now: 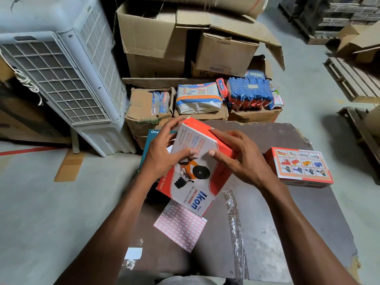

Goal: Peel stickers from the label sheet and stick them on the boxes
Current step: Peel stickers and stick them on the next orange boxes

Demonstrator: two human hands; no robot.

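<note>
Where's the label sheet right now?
Head view: the label sheet lies flat on the brown board, lower centre, partly under the Ikon box both hands hold.

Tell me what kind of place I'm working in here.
Most likely a warehouse or stockroom: stacked cartons behind the table, wooden pallets on the bare concrete floor, and bulk product packs sitting on open boxes.
</note>
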